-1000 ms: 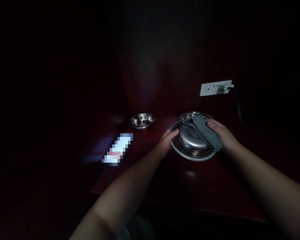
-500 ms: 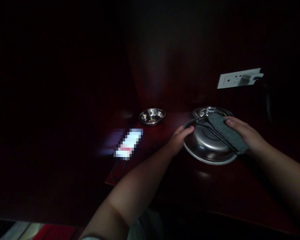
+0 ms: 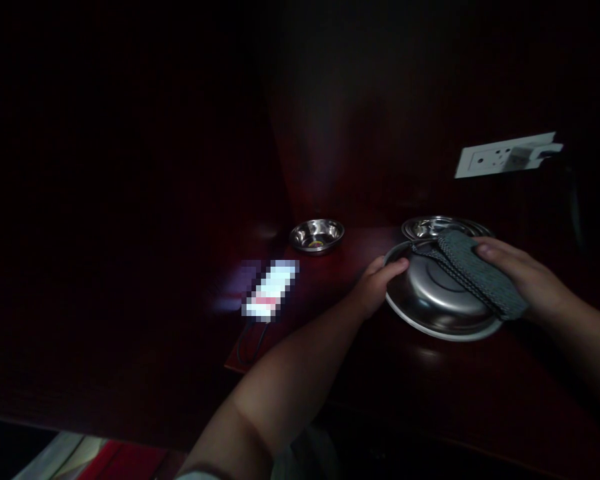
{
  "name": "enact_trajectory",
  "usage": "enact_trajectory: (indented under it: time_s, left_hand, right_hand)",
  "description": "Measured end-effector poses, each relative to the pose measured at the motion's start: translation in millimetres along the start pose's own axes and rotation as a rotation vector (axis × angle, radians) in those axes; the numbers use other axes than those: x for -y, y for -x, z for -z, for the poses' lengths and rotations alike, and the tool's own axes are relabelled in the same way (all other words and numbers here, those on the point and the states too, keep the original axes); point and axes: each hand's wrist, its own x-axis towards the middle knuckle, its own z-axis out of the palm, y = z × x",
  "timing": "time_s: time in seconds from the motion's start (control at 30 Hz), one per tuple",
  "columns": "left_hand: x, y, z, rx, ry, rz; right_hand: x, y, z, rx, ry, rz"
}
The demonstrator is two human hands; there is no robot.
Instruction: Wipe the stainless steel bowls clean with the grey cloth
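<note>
A shiny steel bowl is held tilted above the dark red table, its underside turned toward me. My left hand grips its left rim, thumb on the outer face and fingers hidden behind. A grey-green cloth with a dark woven edge lies folded over the bowl's right side. My right hand is closed on that cloth and presses it against the metal. Just behind stand stacked steel bowls or plates, partly covered by the held bowl. A smaller steel bowl with a yellow sticker inside rests farther left.
A lit phone, its screen blurred, lies on the table left of my arm with a cable below it. On the back wall is a white socket panel with a plugged-in charger. The surroundings are very dark.
The whole view has shifted, so everything appears farther right. Both hands keep their hold on the bowl and cloth, with little visible movement between them.
</note>
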Motion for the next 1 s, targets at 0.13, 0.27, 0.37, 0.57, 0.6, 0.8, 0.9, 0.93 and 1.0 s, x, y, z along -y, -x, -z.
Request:
enact_trajectory:
  time_s: [0.13, 0.27, 0.37, 0.57, 0.6, 0.8, 0.9, 0.93, 1.0]
  left_hand:
    - [-1.1, -0.3, -0.6, -0.015, 0.011, -0.005]
    - [-3.8, -0.5, -0.2, 0.028, 0.011, 0.002]
    - [-4.4, -0.7, 0.2, 0.026, 0.011, 0.007]
    - [-8.4, -2.8, -0.5, 0.064, 0.101, -0.002]
    - [-9.8, -3.1, -0.1, 0.080, 0.112, 0.015]
    - [-9.7, 0.5, 6.8, 0.097, -0.018, 0.113]
    - [-4.8, 5.1, 10.0, 0.143, -0.152, 0.125]
    - [-3.9, 6.4, 10.4, 0.151, -0.173, 0.118]
    - [-3.9, 7.8, 9.9, 0.140, -0.175, 0.093]
  right_hand:
    - [-1.7, -1.4, 0.3, 0.012, -0.008, -0.010]
    - [-4.1, -2.7, 1.5, 0.047, -0.011, 0.006]
    - [-2.7, -1.2, 0.0, 0.073, -0.018, 0.005]
    - [3.9, 3.0, -6.4, -0.049, -0.152, 0.057]
    - [4.0, 2.9, -6.8, -0.076, -0.176, 0.092]
    - [2.4, 1.3, -8.6, -0.194, -0.251, 0.215]
    - [1.9, 0.9, -8.9, -0.176, -0.220, 0.205]
    - [1.4, 0.4, -8.8, -0.156, -0.200, 0.203]
    - [-0.3, -0.9, -8.5, -0.113, -0.153, 0.203]
